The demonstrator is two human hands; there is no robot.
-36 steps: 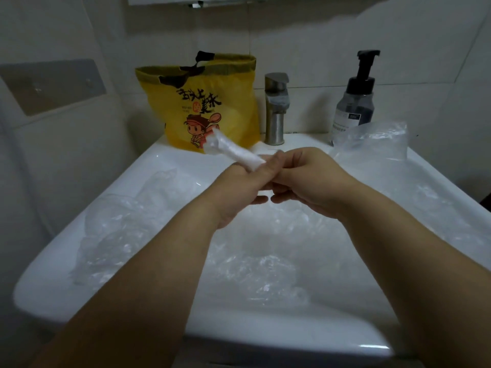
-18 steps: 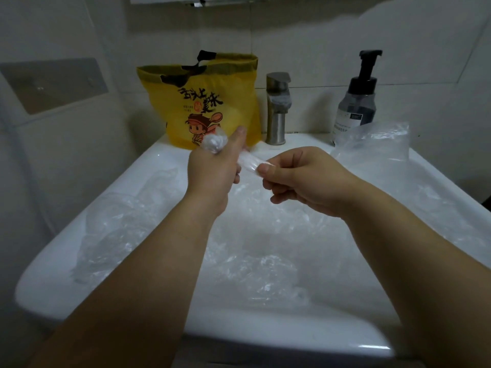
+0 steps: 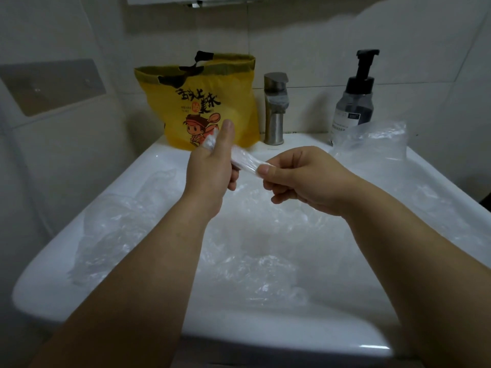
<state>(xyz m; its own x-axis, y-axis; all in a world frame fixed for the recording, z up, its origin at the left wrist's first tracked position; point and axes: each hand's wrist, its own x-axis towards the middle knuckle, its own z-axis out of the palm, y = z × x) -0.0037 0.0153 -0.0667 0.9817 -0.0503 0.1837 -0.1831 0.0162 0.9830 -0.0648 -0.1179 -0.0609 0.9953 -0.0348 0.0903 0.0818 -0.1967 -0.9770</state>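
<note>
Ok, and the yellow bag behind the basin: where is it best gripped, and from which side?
Probably by the black handles at the top of the yellow bag, coming from above: it stands upright at the wall, its soft sides would likely crumple in a side grip, and the faucet stands close beside it. The left hand and right hand hold the plastic strip.

Wrapper (image 3: 244,162), pinched between the fingers (image 3: 264,170): thin clear plastic film, glossy, creased.
Sheeting (image 3: 252,261), below the fingers: clear plastic, crinkled, shiny.
Sink (image 3: 265,338): white glazed ceramic, smooth, glossy.
Bag (image 3: 228,83), beyond the fingers: thin yellow plastic, wrinkled, soft sheen.
Faucet (image 3: 273,128): brushed metal, satin.
Pump bottle (image 3: 354,107): translucent plastic body, black plastic pump.
</note>
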